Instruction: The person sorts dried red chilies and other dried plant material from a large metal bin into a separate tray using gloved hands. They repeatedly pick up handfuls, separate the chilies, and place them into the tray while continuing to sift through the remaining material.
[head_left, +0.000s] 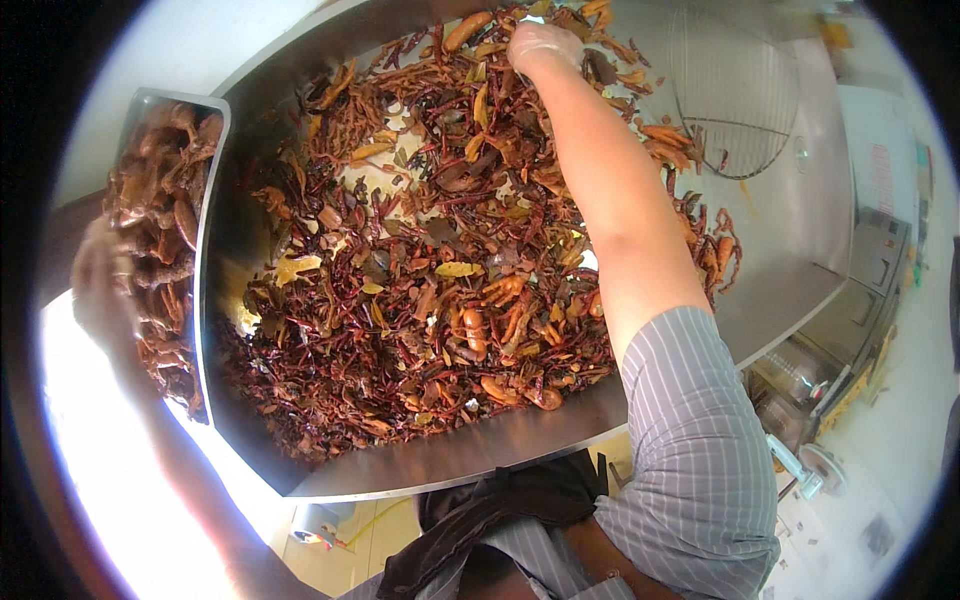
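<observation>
Before me is a wide stainless-steel trough (465, 450), its floor strewn with dark red dried chillies (352, 352), bay leaves (459, 268) and other spices. Orange-brown chicken feet (506, 289) and a few plump, sausage-like pieces (474, 330) lie among them. My right hand (546, 46), in a thin clear glove, reaches the trough's far side with its fingers curled down into the spices; what they hold is hidden. At the left, my blurred left hand (105, 277) is by the outer side of a metal-rimmed container (202, 255) heaped with brown cooked meat pieces (161, 172).
A round wire rack (739, 146) leans inside the trough's right end. Beyond that wall are a steel appliance (862, 277) and a white fan-like object (821, 465). A grey cylindrical device (319, 521) lies below the front edge. Strong glare washes out the lower left.
</observation>
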